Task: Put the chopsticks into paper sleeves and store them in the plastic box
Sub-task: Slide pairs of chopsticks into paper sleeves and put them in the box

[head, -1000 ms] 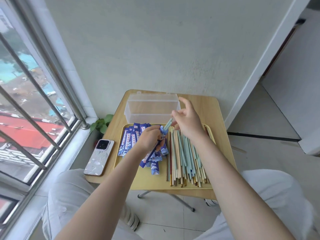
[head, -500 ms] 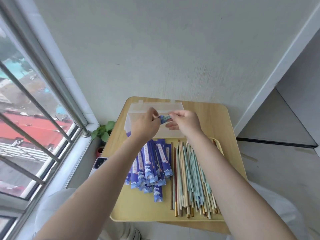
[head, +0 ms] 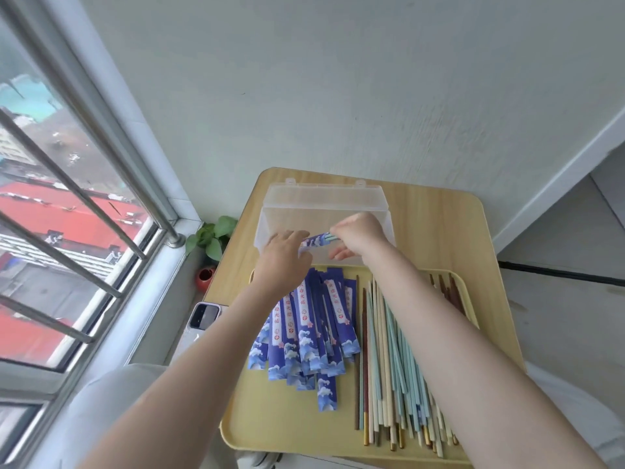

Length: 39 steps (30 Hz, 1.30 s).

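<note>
- Both hands now further forward than 0.5 s ago, over the open plastic box; sleeved pair carried with them, still level, held between the two.
- Left hand: fingers curled round the sleeve end of the sleeved chopsticks, gripping it.
- Right hand: thumb and fingers pinch the bare teal tips sticking out of the sleeve; lower fingers show through the box's clear front wall.
- Sleeved chopsticks sit just above the box opening, spanning the gap between the hands; cannot tell if they touch the box floor.
- Box lid stands open behind the hands, against the wall side.
- Yellow tray lies nearer the person than both hands.
- Pile of blue paper sleeves on the tray, under and behind the left wrist.
- Loose chopsticks on the tray, under the right forearm.
- Phone outboard of the left forearm, at the table edge.
- Small potted plant beyond it, left of the left hand.
</note>
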Tool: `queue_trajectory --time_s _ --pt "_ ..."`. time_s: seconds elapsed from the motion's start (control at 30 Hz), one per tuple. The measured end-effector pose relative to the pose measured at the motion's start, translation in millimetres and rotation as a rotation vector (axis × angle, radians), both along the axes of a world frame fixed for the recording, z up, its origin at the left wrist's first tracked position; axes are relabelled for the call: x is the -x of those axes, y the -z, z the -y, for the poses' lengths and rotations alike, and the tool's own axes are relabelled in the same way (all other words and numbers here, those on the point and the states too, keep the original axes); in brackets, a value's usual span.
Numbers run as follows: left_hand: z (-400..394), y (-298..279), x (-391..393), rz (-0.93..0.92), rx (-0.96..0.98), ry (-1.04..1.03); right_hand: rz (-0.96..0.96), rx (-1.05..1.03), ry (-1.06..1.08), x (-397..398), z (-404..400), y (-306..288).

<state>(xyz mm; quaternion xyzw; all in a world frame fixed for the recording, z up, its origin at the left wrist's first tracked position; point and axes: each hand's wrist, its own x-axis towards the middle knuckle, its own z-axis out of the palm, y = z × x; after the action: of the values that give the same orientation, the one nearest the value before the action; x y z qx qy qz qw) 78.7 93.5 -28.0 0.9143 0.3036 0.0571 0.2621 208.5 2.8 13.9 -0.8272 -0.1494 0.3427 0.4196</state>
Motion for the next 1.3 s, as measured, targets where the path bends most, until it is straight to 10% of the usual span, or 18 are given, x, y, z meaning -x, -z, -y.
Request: queue_trajectory --time_s 0.17,0.43,0.77,1.03,1.3 --pt "10 -4 9 0.159 -0.096 -0.114 0.356 0.041 -0.064 13 20 -2" --pt "38 1 43 -0.254 0.097 -0.189 0.318 0.410 -0.587 95 47 25" --pt "54 10 72 -0.049 0.290 -0.268 0.278 0.231 -0.362 126 66 51" --pt "61 -19 70 0.043 -0.444 0.132 0.127 -0.248 -0.098 97 84 12" --pt "94 -24 46 -0.041 -0.051 0.000 0.177 -0.172 0.114 60 127 22"
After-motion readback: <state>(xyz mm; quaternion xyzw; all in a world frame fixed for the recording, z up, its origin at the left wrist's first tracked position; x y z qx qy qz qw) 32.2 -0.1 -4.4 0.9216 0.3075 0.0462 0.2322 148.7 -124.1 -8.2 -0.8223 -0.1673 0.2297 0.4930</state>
